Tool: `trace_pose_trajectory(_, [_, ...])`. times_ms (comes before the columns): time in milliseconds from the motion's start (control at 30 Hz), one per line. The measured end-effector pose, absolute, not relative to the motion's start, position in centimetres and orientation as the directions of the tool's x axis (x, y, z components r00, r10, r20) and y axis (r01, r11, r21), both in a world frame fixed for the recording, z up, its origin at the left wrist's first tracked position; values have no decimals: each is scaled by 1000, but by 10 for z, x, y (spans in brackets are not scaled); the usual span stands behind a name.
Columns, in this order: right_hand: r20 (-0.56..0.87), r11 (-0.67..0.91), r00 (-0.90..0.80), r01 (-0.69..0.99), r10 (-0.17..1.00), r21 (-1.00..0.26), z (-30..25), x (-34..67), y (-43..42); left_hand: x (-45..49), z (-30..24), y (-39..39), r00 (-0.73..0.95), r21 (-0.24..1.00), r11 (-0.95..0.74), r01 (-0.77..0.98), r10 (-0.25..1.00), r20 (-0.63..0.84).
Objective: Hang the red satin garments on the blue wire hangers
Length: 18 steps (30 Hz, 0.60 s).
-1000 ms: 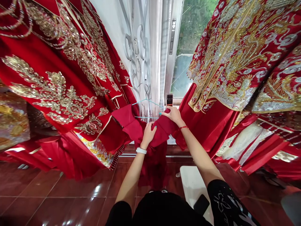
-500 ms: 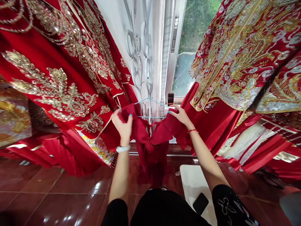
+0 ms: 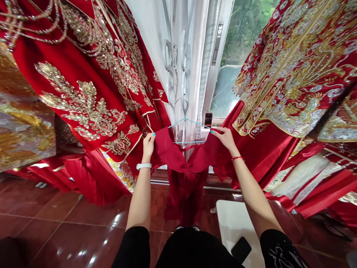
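Note:
A dark red dress (image 3: 189, 167) with a twisted knot at the chest hangs on a thin light-blue hanger (image 3: 192, 142) in front of me. My left hand (image 3: 148, 144) pinches the dress's left shoulder edge, its fingers closed on the cloth. On the other side, my right hand (image 3: 224, 137) pinches the right shoulder near the hanger's end, thumb on top. Between the two hands the neckline is spread wide, and the skirt drops toward the floor. The hanger's hook points up beside the grey scrollwork; whether it is hooked on anything I cannot tell.
Red gowns with gold beading (image 3: 86, 108) hang at left, and an embroidered red jacket (image 3: 281, 78) at right. A phone (image 3: 208, 120) stands by the window (image 3: 234, 63). Below right, a white stool (image 3: 231, 216) bears a black phone (image 3: 241, 249). The floor (image 3: 83, 227) is glossy red tile.
My left hand has gone from spread fingers to a pinch on the dress's left shoulder. The right hand keeps its hold. The view has shifted slightly left.

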State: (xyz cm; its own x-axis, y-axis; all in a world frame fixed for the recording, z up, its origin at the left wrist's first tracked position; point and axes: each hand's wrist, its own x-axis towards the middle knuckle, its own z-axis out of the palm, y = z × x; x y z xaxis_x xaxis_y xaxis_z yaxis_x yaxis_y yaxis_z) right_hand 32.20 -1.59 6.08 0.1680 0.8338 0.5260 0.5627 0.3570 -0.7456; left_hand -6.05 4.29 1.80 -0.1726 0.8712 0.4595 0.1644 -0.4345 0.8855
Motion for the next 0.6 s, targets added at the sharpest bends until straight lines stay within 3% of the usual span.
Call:
trace_pose_trajectory(233, [480,341,205,478,853,-809,65,321,-29,-70,3,15,-405,877,-450,169,779,478])
trace_pose_trajectory(367, [433,329,193,408,881,-851,66,320,-25,-70,2,17,-422,909,-406,99,810,407])
trace_pose_trajectory(467, [426,339,214,346,879,-875,58,327,-24,-72,-8,21,-402,922,-364,-129,869,287])
trace_pose_trajectory(533, [387,323,274,250,881,-913,46,336,-27,-76,-21,20,-342,942,-232,-241,929,142])
trace_pose_trajectory(600, [311,283,335,132,889,-950,29,344,-31,-80,-36,18,-256,967,-65,-246,967,0])
